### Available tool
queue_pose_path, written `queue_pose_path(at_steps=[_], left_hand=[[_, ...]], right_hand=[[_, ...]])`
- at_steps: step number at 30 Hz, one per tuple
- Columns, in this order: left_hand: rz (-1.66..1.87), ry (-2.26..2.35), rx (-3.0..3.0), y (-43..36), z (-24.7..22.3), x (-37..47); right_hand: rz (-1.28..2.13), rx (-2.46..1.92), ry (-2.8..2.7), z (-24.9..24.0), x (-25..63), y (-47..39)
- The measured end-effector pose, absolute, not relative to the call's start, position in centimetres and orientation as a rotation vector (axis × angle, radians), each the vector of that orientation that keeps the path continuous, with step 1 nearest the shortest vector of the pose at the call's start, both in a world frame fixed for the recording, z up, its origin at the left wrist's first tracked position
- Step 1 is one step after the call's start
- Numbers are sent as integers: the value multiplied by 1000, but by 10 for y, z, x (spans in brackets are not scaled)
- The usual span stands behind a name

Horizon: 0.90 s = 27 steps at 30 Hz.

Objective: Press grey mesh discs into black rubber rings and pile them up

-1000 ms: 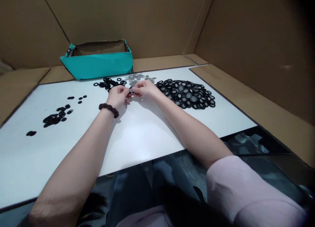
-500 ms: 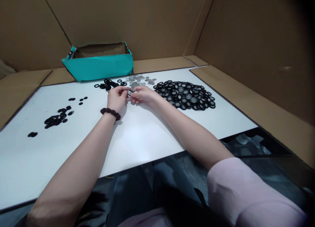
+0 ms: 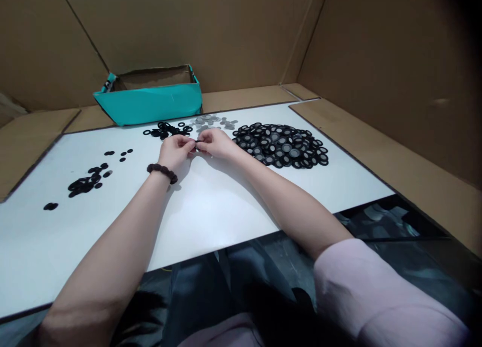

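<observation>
Both hands meet over the white board (image 3: pixel 199 216), their fingertips pinching one small black ring (image 3: pixel 196 144) between them. My left hand (image 3: pixel 175 150) grips its left side, with a dark band on the wrist. On the ring's right side, my right hand (image 3: pixel 215 143) closes thumb and fingers. The ring is mostly hidden by the fingers; a pale disc showed inside it before. Just behind the hands lie loose black rings (image 3: pixel 165 129) and pale grey discs (image 3: pixel 206 120). A large heap of black rings with grey centres (image 3: pixel 282 146) spreads to the right.
A turquoise-fronted cardboard box (image 3: pixel 150 106) stands at the board's back edge. Several small black discs (image 3: pixel 85 184) are scattered at the left. Tall cardboard walls (image 3: pixel 226 35) enclose the back and right side.
The ring has tilted from showing its pale centre to nearly edge-on, still between both hands. My left hand has shifted slightly left and down.
</observation>
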State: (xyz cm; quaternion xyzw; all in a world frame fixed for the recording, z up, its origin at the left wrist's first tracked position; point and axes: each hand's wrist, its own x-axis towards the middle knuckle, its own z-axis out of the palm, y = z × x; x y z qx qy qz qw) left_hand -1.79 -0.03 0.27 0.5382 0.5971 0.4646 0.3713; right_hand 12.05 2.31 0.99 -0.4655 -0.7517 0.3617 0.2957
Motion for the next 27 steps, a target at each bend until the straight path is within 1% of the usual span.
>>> queue_pose_path(at_steps=[3, 7, 9, 13, 16, 19, 22, 27], left_hand=[[1170, 1517, 1305, -2, 6, -15], [1236, 1548, 1255, -2, 8, -8], [1274, 1530, 1261, -1, 7, -8], [1292, 1421, 1335, 0, 3, -11], [1305, 1454, 1418, 1, 1, -15], [1316, 1536, 1443, 2, -1, -18], [1326, 1555, 1437, 5, -4, -21], [1249, 1373, 1294, 9, -10, -25]], right_hand=[[987, -1234, -1946, 9, 122, 27], [1043, -1253, -1781, 4, 116, 27], [1161, -1263, -1640, 3, 112, 25], [1525, -1221, -1393, 6, 108, 19], [1614, -1208, -1397, 8, 107, 19], [1560, -1211, -1516, 6, 106, 21], [1402, -1204, -1644, 2, 106, 22], [1060, -1246, -1816, -4, 110, 26]])
